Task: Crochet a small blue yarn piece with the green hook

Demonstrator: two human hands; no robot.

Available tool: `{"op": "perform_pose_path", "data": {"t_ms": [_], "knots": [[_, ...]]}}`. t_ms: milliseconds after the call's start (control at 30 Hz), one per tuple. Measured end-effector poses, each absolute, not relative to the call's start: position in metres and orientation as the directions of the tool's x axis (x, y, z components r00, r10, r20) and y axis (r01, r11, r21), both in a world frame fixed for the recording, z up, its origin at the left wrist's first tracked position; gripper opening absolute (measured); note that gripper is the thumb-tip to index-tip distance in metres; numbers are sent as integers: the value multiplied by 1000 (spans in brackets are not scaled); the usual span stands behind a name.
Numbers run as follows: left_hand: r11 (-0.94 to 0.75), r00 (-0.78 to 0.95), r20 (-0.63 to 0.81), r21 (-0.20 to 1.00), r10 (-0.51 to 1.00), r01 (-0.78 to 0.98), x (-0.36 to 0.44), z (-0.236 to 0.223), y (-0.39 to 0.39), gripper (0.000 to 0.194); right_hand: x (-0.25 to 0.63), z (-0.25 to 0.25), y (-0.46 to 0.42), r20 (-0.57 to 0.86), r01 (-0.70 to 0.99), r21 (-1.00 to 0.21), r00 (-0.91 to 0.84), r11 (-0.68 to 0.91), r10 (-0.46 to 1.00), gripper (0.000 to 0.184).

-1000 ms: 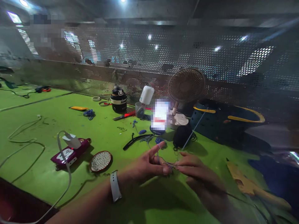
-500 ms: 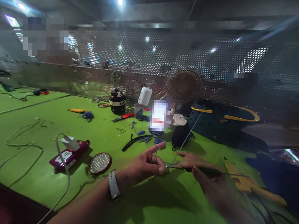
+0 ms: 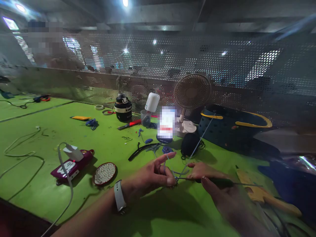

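Note:
My left hand [image 3: 158,172], with a pale watch strap on the wrist, pinches thin blue-grey yarn [image 3: 202,134] between thumb and bent fingers. The strand loops over its raised index finger. My right hand [image 3: 209,171] is closed around the dark handle of a crochet hook [image 3: 221,182], whose metal shaft reaches left to the yarn at my left fingertips. Any small worked piece there is mostly hidden. From the hands the yarn runs taut up to a dark teal basket [image 3: 222,133] with yellow handles. A dark ball of yarn [image 3: 189,145] lies just behind.
A phone [image 3: 166,123], a desk fan [image 3: 192,92], a black bottle [image 3: 123,108] and a cup [image 3: 145,118] stand toward the perforated screen. A purple power strip [image 3: 74,166] and round studded disc [image 3: 105,173] lie left. Yellow-handled scissors [image 3: 266,194] lie right.
My right hand has turned, bringing the crochet hook's dark handle into view. The yarn strand now stretches down to my left fingertips. My left hand keeps its pinch.

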State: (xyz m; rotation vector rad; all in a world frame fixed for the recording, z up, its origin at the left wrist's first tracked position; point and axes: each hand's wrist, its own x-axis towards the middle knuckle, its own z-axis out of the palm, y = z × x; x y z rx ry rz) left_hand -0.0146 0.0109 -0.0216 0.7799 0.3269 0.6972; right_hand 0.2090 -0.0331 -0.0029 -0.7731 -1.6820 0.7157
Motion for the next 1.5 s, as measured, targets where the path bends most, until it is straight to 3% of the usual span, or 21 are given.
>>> {"op": "perform_pose_path", "data": {"t_ms": [433, 700, 1233, 1500], "knots": [[471, 685, -28, 747, 728, -469, -12, -19, 8, 102, 199, 5, -35, 655, 128, -729, -154, 672, 740, 13], [459, 671, -55, 770, 740, -443, -12, -19, 9, 102, 199, 10, -35, 673, 163, -686, -228, 710, 703, 14], [420, 645, -49, 797, 762, -435, -13, -19, 9, 101, 201, 6, -32, 685, 140, -667, -272, 732, 676, 16], [417, 672, -3, 786, 740, -456, -15, -21, 11, 97, 208, 7, -34, 624, 173, -728, -232, 663, 746, 15]]}}
